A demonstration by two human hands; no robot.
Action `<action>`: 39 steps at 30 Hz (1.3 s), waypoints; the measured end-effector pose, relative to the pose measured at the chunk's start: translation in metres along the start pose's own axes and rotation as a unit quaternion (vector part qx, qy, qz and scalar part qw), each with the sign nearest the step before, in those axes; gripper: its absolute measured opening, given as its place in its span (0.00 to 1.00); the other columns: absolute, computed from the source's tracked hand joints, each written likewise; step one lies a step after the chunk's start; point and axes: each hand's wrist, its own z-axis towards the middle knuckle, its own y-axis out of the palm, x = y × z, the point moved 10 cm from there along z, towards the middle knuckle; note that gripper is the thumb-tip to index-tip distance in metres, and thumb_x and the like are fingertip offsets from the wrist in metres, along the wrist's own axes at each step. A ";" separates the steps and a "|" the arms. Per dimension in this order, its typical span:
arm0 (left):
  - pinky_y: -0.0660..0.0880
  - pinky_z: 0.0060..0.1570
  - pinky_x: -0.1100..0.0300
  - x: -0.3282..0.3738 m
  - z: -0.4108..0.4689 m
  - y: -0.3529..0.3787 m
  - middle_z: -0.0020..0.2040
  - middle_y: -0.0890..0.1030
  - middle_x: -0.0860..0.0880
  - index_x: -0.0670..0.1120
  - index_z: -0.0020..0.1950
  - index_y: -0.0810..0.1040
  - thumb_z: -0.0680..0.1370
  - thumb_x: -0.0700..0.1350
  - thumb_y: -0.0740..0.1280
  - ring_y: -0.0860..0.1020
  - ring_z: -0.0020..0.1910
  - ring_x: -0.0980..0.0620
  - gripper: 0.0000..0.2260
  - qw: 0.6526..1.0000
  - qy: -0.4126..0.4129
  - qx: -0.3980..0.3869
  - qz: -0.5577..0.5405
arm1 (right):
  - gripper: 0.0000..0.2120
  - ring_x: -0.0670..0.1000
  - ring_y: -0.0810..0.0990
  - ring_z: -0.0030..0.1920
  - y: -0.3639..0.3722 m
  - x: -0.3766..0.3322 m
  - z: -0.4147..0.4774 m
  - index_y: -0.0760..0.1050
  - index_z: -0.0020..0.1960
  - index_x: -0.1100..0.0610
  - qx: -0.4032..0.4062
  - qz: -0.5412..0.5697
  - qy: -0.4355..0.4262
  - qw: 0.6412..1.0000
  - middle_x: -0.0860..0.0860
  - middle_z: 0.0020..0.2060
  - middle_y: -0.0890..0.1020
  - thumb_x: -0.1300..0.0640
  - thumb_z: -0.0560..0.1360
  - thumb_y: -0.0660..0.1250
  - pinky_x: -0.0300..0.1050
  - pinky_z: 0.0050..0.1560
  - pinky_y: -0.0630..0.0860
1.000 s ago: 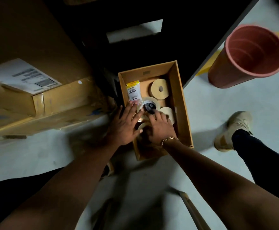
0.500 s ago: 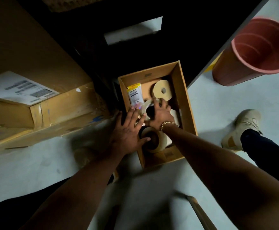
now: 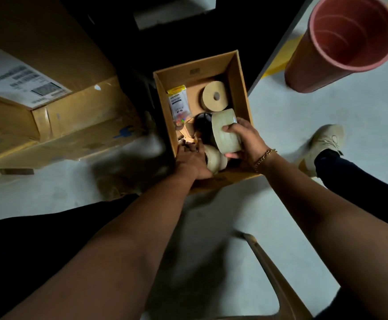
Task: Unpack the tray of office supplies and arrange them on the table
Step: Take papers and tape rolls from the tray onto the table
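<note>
The cardboard tray (image 3: 211,68) sits on the pale floor (image 3: 280,116), not on any tabletop, with both forearms reaching down into it.

The right hand (image 3: 246,142) is clamped on a pale tape roll (image 3: 225,132). Its fingers curl over the roll's far side and the thumb is under the near edge, so the roll is held on edge above the tray's right side. A chain bracelet (image 3: 264,155) circles that wrist.

The left hand (image 3: 190,160) is low in the tray's near left corner, just beside a second pale roll (image 3: 215,158). Its fingers are blurred and in shadow, so I cannot tell whether they grip anything.

In the tray there are four round things:
- the two pale rolls
- one brown roll (image 3: 213,95) lying flat near the far wall
- one dark round thing (image 3: 203,122) between the brown roll and the hands

One packet (image 3: 178,102) with a yellow top lies along the left wall, with small coloured bits at its near end.

To the left is one large carton (image 3: 68,112) bearing a white label (image 3: 20,77). At the upper right stands one reddish tub (image 3: 350,38). One shoe (image 3: 324,142) is planted to the right of the tray.
</note>
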 end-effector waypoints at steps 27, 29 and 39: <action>0.63 0.65 0.48 -0.073 -0.288 -0.239 0.76 0.60 0.46 0.55 0.79 0.53 0.62 0.75 0.60 0.62 0.68 0.43 0.49 0.915 0.015 0.396 -0.078 | 0.54 0.58 0.62 0.73 0.032 -0.186 -0.271 0.53 0.79 0.46 0.138 -0.484 -0.373 0.779 0.57 0.71 0.60 0.31 0.59 0.69 0.52 0.71 0.66; 0.64 0.65 0.48 -0.075 -0.327 -0.263 0.76 0.60 0.46 0.56 0.79 0.54 0.63 0.74 0.60 0.62 0.68 0.44 0.48 0.901 0.023 0.428 -0.068 | 0.53 0.58 0.61 0.73 0.039 -0.205 -0.301 0.52 0.79 0.44 0.145 -0.501 -0.402 0.753 0.55 0.73 0.59 0.31 0.60 0.70 0.52 0.71 0.67; 0.64 0.65 0.50 -0.081 -0.448 -0.427 0.73 0.66 0.50 0.55 0.77 0.61 0.64 0.72 0.64 0.64 0.67 0.48 0.45 0.787 0.098 0.602 -0.094 | 0.53 0.55 0.62 0.73 0.032 -0.360 -0.446 0.54 0.78 0.42 0.239 -0.445 -0.545 0.670 0.51 0.72 0.60 0.28 0.57 0.65 0.54 0.68 0.70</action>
